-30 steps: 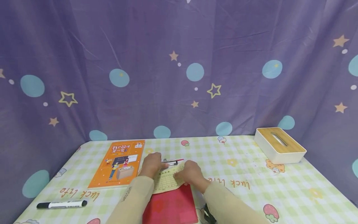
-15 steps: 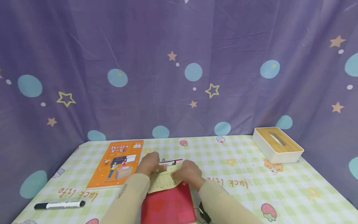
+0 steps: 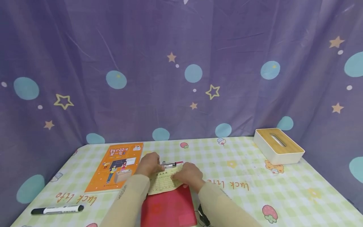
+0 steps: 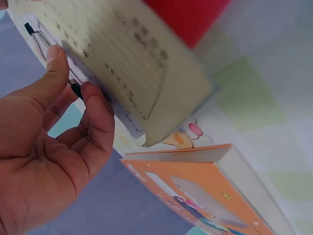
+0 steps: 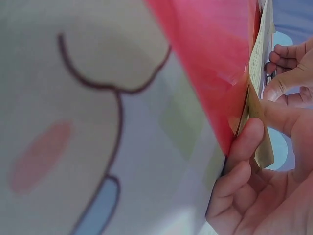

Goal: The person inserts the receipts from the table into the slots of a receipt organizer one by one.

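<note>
A red file folder (image 3: 168,208) lies in front of me with a metal clip (image 3: 169,164) at its far end. Yellowish printed form sheets (image 3: 162,183) lie over its upper part, their near edge lifted and curved. My left hand (image 3: 148,164) holds the clip, thumb on its metal bar; in the left wrist view the clip's black tip (image 4: 76,89) shows between thumb and curled fingers. My right hand (image 3: 189,175) pinches the right side of the sheets. In the right wrist view, the thumb and index finger hold the bent paper edge (image 5: 263,142) beside the red cover (image 5: 210,54).
An orange book (image 3: 114,168) lies left of the folder. Nearer on that side is a black-and-white marker (image 3: 57,209). A white tissue box (image 3: 279,145) with a wooden top stands at the back right. Something black (image 3: 203,216) lies beside the right sleeve. A purple curtain (image 3: 181,113) hangs behind.
The head view has turned slightly, so everything sits a little further left in it. Both hands keep their places at the clip and the sheets.
</note>
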A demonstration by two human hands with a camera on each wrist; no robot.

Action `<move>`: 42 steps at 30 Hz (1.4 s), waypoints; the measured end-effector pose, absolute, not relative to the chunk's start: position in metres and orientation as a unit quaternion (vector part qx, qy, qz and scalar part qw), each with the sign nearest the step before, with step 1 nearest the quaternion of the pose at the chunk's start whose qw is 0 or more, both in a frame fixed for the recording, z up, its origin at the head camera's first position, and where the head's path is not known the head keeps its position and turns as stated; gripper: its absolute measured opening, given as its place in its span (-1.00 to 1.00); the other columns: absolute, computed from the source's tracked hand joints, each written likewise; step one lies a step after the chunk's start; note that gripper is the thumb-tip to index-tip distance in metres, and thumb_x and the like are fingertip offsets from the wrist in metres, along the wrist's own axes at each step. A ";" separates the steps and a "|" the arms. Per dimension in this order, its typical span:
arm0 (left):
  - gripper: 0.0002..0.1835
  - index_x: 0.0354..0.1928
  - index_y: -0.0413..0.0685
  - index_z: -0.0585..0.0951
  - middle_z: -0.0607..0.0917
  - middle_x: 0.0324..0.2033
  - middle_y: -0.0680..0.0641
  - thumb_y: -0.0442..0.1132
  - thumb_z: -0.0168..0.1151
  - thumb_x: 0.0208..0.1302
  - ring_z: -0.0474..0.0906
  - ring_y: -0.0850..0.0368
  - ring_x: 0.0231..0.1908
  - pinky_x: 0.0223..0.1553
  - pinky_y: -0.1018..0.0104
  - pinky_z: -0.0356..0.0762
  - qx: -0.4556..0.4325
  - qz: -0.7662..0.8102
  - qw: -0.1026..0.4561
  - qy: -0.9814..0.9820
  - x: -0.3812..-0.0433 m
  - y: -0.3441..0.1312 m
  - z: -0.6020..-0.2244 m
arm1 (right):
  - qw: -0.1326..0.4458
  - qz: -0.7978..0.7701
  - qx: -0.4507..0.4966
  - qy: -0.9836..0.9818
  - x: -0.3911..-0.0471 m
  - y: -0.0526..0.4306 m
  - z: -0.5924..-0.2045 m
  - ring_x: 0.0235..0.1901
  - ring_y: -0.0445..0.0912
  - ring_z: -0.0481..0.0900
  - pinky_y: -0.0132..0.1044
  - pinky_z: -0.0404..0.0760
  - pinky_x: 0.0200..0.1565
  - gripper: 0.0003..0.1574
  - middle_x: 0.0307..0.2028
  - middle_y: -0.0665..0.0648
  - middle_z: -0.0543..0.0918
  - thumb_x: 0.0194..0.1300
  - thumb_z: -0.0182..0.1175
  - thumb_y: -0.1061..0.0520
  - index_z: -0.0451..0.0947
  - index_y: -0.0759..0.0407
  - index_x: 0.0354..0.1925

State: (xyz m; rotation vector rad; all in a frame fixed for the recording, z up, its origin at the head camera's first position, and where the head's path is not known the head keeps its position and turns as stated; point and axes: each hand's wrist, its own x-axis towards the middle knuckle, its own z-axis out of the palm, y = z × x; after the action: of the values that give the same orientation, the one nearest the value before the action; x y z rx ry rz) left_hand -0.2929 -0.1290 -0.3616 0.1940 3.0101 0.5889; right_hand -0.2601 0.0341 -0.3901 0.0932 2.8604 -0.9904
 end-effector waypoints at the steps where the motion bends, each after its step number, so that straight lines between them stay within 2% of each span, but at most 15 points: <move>1: -0.70 -0.51 -0.17 0.54 0.56 -0.53 -0.04 -0.25 0.53 0.16 0.46 0.07 -0.45 -0.28 0.14 0.51 0.061 0.187 0.039 0.980 -0.293 -0.129 -0.361 | 0.057 -0.325 0.031 0.943 -0.260 0.034 -0.390 -0.73 -0.11 0.57 -0.25 0.39 -0.54 -0.50 -0.70 0.10 0.55 0.06 0.51 -0.09 0.44 0.17 -0.52; 7: -0.69 -0.50 -0.17 0.55 0.57 -0.51 -0.04 -0.21 0.54 0.16 0.46 0.08 -0.43 -0.24 0.16 0.52 0.051 0.164 0.056 0.984 -0.295 -0.128 -0.355 | 0.058 -0.321 0.041 0.944 -0.262 0.031 -0.391 -0.75 -0.13 0.56 -0.26 0.38 -0.54 -0.48 -0.76 0.07 0.54 0.07 0.50 -0.14 0.47 0.16 -0.56; 17: -0.66 -0.55 -0.16 0.54 0.56 -0.57 -0.02 -0.20 0.53 0.18 0.41 0.11 -0.48 -0.32 0.21 0.48 0.051 0.153 0.066 0.985 -0.296 -0.128 -0.355 | 0.071 -0.319 0.041 0.944 -0.268 0.031 -0.392 -0.77 -0.14 0.57 -0.29 0.42 -0.57 -0.47 -0.79 0.06 0.53 0.06 0.49 -0.18 0.52 0.17 -0.61; 26: -0.69 -0.51 -0.17 0.57 0.58 -0.55 -0.02 -0.21 0.54 0.15 0.46 0.11 -0.46 -0.27 0.18 0.53 0.086 0.115 0.040 0.989 -0.301 -0.129 -0.357 | 0.068 -0.300 0.044 0.951 -0.271 0.028 -0.392 -0.78 -0.13 0.57 -0.30 0.43 -0.59 -0.45 -0.81 0.06 0.52 0.10 0.45 -0.22 0.51 0.16 -0.61; 35: -0.71 -0.42 -0.21 0.59 0.64 -0.47 -0.07 -0.22 0.56 0.12 0.57 0.05 -0.37 -0.16 0.10 0.59 0.085 0.089 0.030 0.992 -0.302 -0.124 -0.357 | 0.071 -0.305 0.044 0.949 -0.272 0.030 -0.395 -0.76 -0.13 0.58 -0.29 0.44 -0.57 -0.44 -0.78 0.06 0.54 0.10 0.46 -0.23 0.51 0.16 -0.60; 42: -0.64 -0.21 -0.20 0.67 0.71 -0.23 -0.16 -0.12 0.58 0.10 0.66 -0.08 -0.18 -0.10 0.01 0.63 0.064 0.004 0.017 0.998 -0.310 -0.114 -0.361 | 0.063 -0.312 0.045 0.947 -0.275 0.031 -0.397 -0.77 -0.14 0.57 -0.31 0.45 -0.60 -0.46 -0.79 0.06 0.54 0.09 0.46 -0.22 0.51 0.16 -0.59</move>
State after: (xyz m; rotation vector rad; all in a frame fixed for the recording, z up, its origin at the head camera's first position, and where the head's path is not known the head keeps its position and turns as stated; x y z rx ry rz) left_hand -0.3101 -0.1140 -0.3614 0.2004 3.1006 0.0123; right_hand -0.2747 0.0305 -0.3965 0.1347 2.8599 -0.9435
